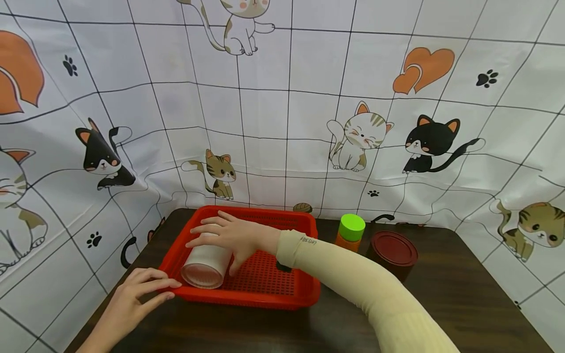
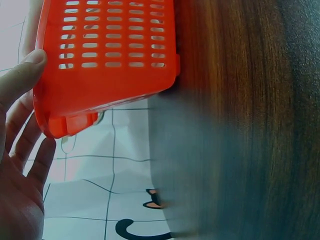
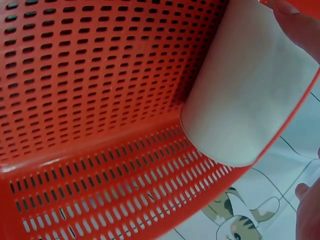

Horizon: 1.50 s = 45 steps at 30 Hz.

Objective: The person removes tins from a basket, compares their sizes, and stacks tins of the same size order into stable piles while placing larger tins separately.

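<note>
A red plastic basket (image 1: 265,299) with slotted walls stands on the dark wooden table. Inside, along its left side, a white cylindrical canister (image 1: 207,264) lies on its side with one round end towards me. My right hand (image 1: 240,236) is spread over the canister, fingers straight and apart. In the right wrist view, the canister (image 3: 240,85) rests against the basket's walls, and only parts of that hand show at the right edge. At the basket's near left corner, my left hand (image 1: 137,296) pinches the rim, thumb on one side and fingers on the other in the left wrist view.
Right of the basket stands an orange bottle with a green cap (image 1: 352,227). Beside it is a dark red lidded canister (image 1: 394,249). A white sheet (image 1: 309,113) printed with cats hangs behind the dark wooden table (image 1: 459,294) and along its sides.
</note>
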Available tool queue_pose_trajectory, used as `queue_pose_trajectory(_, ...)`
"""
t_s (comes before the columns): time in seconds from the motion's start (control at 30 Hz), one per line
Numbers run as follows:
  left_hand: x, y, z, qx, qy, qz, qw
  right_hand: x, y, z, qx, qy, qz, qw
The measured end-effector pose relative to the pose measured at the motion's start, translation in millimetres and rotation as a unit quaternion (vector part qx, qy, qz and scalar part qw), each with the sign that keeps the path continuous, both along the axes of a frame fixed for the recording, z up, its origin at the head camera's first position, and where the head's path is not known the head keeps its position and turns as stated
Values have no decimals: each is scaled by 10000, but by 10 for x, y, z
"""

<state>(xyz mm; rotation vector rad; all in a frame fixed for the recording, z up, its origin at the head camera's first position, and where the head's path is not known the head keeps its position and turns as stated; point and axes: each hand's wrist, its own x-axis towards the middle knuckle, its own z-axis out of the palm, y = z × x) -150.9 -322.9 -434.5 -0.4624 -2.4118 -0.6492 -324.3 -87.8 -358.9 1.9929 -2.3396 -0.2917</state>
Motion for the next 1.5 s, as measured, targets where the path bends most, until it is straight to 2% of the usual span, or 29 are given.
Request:
queue_pose_trajectory(0.4,14,36,-27,98,218,-206,9995,38,-206,-244,237,234,270,9991)
queue_pose_trajectory(0.63,-19,19,-30,79,334,-321,9989,68,-283,-357,480,334,570,9967)
queue_pose_trajectory(0.83,-28,0,-27,76,448,-386,9982,77,-294,-376,604,471,509,9958)
queue_pose_trajectory(1.0,-25,3,-17,87,380,-331,9987,26,-294,-404,412,492,411,9971)
queue_pose_trajectory(1.2,-35,4,-5,91,348,-285,9989,-39,-252,-421,343,742,324,9961)
queue_pose_trajectory(1.5,-9,-3,-8,73,289,-213,9993,-62,-245,-453,281,677,497,9961)
